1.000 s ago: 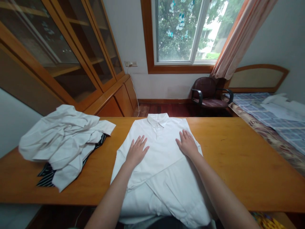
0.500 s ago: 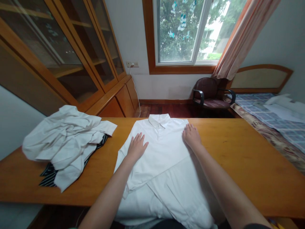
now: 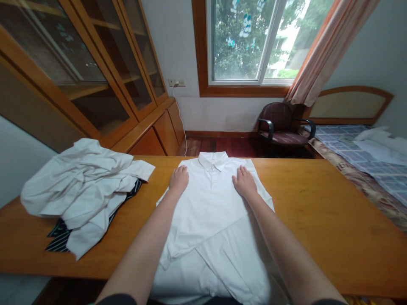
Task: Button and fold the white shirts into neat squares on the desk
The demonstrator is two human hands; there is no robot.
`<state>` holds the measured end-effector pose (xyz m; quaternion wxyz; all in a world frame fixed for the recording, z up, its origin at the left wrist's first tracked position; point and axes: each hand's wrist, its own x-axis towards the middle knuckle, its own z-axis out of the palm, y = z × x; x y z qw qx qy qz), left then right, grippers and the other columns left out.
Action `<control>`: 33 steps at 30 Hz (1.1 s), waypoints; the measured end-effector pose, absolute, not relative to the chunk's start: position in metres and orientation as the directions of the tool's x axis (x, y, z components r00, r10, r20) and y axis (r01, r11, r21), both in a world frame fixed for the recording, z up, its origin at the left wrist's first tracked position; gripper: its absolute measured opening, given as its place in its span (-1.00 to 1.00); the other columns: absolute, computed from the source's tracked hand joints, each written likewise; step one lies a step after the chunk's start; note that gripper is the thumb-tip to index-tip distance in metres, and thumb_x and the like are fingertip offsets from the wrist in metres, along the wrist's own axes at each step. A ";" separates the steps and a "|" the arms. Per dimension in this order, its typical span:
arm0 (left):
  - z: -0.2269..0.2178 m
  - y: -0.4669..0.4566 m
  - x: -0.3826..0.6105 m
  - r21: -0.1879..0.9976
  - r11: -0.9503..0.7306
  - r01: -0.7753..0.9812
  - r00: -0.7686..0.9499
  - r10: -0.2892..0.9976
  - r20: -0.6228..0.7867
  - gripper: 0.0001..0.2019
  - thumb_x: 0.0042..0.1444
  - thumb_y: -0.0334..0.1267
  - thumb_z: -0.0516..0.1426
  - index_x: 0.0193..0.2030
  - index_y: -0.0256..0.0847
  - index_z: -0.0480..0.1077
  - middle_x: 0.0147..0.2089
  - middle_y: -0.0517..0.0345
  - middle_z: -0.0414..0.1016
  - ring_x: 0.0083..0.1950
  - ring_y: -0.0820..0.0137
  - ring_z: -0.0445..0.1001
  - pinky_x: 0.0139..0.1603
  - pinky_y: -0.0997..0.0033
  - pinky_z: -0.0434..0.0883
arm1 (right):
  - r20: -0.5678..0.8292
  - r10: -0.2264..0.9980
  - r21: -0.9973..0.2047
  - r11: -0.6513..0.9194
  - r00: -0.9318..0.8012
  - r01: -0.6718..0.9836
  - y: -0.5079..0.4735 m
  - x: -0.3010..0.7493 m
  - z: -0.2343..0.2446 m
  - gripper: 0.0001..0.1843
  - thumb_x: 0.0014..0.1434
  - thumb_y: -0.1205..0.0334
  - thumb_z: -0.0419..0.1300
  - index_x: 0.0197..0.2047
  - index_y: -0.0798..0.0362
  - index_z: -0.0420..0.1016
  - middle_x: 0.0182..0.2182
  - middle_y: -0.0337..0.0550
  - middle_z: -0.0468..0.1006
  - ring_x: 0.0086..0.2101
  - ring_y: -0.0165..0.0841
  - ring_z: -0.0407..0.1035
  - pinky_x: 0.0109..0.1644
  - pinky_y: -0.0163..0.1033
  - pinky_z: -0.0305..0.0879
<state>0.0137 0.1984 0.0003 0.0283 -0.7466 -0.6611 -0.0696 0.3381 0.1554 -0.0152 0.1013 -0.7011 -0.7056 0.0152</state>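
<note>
A white collared shirt (image 3: 210, 207) lies front side up on the wooden table, its collar at the far edge. One sleeve is folded across the lower front, and the hem hangs over the near edge by my body. My left hand (image 3: 179, 178) rests flat on the shirt at the left shoulder. On the other side, my right hand (image 3: 245, 181) lies palm down with fingers stretched out, just inside the right shoulder. Neither hand grips any cloth that I can see.
A crumpled heap of white cloth (image 3: 82, 182) sits on the table's left, with black striped fabric (image 3: 60, 243) under it. Behind the wooden table (image 3: 318, 212) stand a glass-door cabinet (image 3: 121, 123), an armchair (image 3: 281, 120) and a bed (image 3: 375, 148).
My left hand has slid up and slightly left to the shoulder. My right hand has shifted left, inward from the shirt's edge, and more of the shirt's right side shows.
</note>
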 end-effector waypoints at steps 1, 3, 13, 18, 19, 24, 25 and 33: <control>0.004 0.202 0.010 0.045 -0.126 0.991 0.118 0.983 0.140 -0.56 0.37 -0.33 -0.13 0.30 -0.24 0.33 0.31 -0.18 0.35 0.32 0.09 0.28 0.31 0.06 0.25 | 0.129 0.992 -0.159 0.019 0.002 0.987 0.155 0.338 -0.015 -0.32 0.41 0.06 -0.11 0.42 0.36 0.12 0.43 0.20 0.06 0.42 -0.08 -0.10 0.45 -0.05 -0.19; 0.011 0.210 0.003 0.032 -0.134 0.990 0.129 0.984 0.122 -0.56 0.35 -0.37 -0.14 0.24 -0.19 0.38 0.22 -0.21 0.39 0.24 0.03 0.31 0.19 0.01 0.32 | 0.139 0.990 -0.154 0.024 -0.002 0.988 0.154 0.338 -0.015 -0.33 0.41 0.07 -0.11 0.42 0.36 0.13 0.43 0.20 0.07 0.42 -0.08 -0.09 0.45 -0.04 -0.19; 0.044 0.271 -0.017 0.076 -0.349 0.934 0.356 0.924 -0.141 -0.87 0.20 -0.23 0.12 -0.15 -0.13 0.47 0.11 -0.07 0.41 0.15 0.10 0.34 0.13 0.12 0.32 | 0.146 0.988 -0.150 0.065 -0.043 0.987 0.151 0.337 -0.015 -0.36 0.41 0.07 -0.11 0.42 0.27 0.16 0.44 0.12 0.08 0.41 -0.06 -0.08 0.45 0.01 -0.19; 0.045 0.295 -0.031 0.188 -0.411 0.892 0.450 0.847 -0.282 -0.77 0.08 -0.25 0.15 -0.09 -0.11 0.44 -0.09 0.10 0.53 -0.09 0.26 0.48 -0.07 0.35 0.41 | 0.122 0.990 -0.158 0.093 -0.075 0.983 0.147 0.338 -0.014 -0.36 0.42 0.05 -0.13 0.43 0.22 0.15 0.44 0.05 0.07 0.42 -0.09 -0.10 0.46 0.03 -0.22; 0.043 0.297 -0.034 0.200 -0.405 0.892 0.450 0.842 -0.298 -0.73 0.06 -0.24 0.15 -0.07 -0.12 0.43 -0.11 0.11 0.54 -0.11 0.27 0.48 -0.10 0.36 0.41 | 0.113 0.990 -0.159 0.101 -0.083 0.982 0.146 0.338 -0.014 -0.36 0.42 0.05 -0.13 0.44 0.20 0.14 0.45 0.04 0.06 0.42 -0.10 -0.10 0.46 0.03 -0.22; 0.038 0.299 -0.044 0.237 -0.401 0.885 0.462 0.825 -0.326 -0.79 0.02 -0.16 0.16 -0.20 -0.16 0.45 -0.09 0.09 0.54 -0.07 0.25 0.48 -0.07 0.38 0.41 | 0.085 0.990 -0.155 0.125 -0.113 0.980 0.139 0.340 -0.011 -0.36 0.42 0.04 -0.13 0.45 0.18 0.12 0.46 0.00 0.03 0.43 -0.13 -0.13 0.47 0.04 -0.23; 0.037 0.298 -0.045 0.240 -0.404 0.883 0.465 0.822 -0.330 -0.81 0.02 -0.15 0.16 -0.24 -0.16 0.45 -0.10 0.09 0.55 -0.07 0.24 0.48 -0.06 0.37 0.40 | 0.087 0.989 -0.154 0.128 -0.116 0.980 0.137 0.340 -0.010 -0.36 0.42 0.04 -0.14 0.45 0.19 0.12 0.46 0.00 0.03 0.43 -0.13 -0.13 0.47 0.04 -0.23; 0.040 0.305 -0.050 0.196 -0.387 0.901 0.434 0.821 -0.370 -0.88 -0.11 -0.16 0.26 -0.45 -0.14 0.48 -0.22 0.12 0.51 -0.18 0.27 0.50 -0.10 0.38 0.41 | 0.090 0.984 -0.144 0.168 -0.156 0.975 0.122 0.341 -0.010 -0.36 0.42 0.04 -0.12 0.46 0.15 0.12 0.46 -0.05 0.03 0.43 -0.15 -0.12 0.47 0.04 -0.22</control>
